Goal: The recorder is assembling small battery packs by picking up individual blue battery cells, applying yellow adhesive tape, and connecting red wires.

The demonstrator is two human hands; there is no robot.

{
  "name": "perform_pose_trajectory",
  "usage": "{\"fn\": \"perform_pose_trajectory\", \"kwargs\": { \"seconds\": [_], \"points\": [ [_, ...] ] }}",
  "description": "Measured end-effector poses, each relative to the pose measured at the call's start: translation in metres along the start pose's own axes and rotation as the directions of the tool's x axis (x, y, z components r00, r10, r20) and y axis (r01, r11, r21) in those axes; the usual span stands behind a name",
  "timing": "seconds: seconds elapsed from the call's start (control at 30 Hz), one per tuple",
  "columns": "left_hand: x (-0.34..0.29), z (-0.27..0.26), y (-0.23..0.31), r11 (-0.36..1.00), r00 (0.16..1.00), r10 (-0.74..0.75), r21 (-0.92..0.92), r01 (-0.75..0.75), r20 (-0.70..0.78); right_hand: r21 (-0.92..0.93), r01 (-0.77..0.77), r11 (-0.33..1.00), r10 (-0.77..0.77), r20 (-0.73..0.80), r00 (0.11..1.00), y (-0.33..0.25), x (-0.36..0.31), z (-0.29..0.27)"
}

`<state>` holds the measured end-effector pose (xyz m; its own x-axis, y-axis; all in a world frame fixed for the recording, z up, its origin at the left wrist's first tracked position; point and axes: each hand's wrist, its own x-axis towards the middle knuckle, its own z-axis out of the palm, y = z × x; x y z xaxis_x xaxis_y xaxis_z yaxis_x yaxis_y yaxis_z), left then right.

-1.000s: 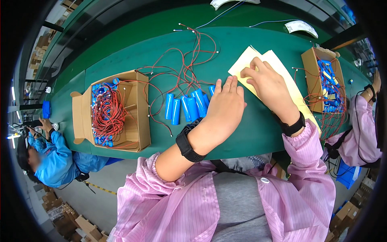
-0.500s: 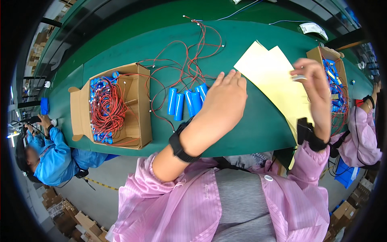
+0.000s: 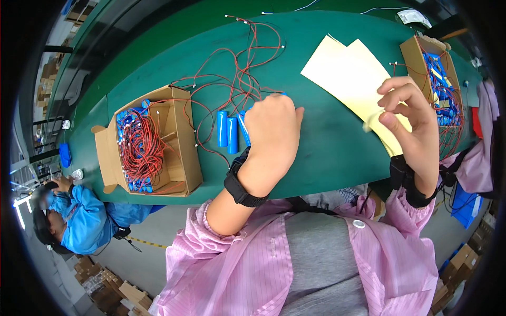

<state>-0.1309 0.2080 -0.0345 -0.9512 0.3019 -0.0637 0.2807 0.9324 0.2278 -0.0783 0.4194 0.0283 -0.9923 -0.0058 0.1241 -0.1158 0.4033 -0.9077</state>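
Blue cylindrical battery cells [image 3: 232,135] with red and black leads lie side by side at mid-table. Over the right end of their row, my left hand [image 3: 274,129] is closed, back upward, its fingers mostly hidden. A bit of blue cell shows past its knuckles, so it appears to grip one. My right hand [image 3: 414,113] is raised above the yellow sheets [image 3: 342,71], fingers curved and thumb bent in. At its thumb tip is a small pale strip [image 3: 371,122], blurred and seemingly pinched there.
An open cardboard box [image 3: 182,142] with bundled red-black wires [image 3: 142,142] and blue cells stands left. Another box [image 3: 414,55] of cells is at the far right. Loose leads [image 3: 247,68] spread behind the cells. A person in blue [image 3: 87,221] sits left; a pink sleeve [image 3: 477,166] shows right.
My left hand has gone from stretched fingers to a closed grip, shifting left over the cells. My right hand has turned and lowered the pale strip. The whole view has shifted slightly.
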Motion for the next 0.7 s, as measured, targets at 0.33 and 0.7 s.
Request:
{"fn": "perform_pose_trajectory", "kwargs": {
  "seconds": [0.33, 0.7],
  "points": [
    [-0.019, -0.056, -0.01, 0.383, 0.887, 0.183, -0.862, 0.333, 0.424, 0.315, -0.05, 0.948, 0.012, 0.121, 0.993, -0.011, -0.002, 0.022],
    [-0.038, -0.06, -0.016, 0.198, 0.923, 0.134, -0.922, 0.333, 0.362, 0.284, 0.114, 0.952, -0.17, 0.182, 0.968, -0.009, 0.009, 0.056]
  ]
}}
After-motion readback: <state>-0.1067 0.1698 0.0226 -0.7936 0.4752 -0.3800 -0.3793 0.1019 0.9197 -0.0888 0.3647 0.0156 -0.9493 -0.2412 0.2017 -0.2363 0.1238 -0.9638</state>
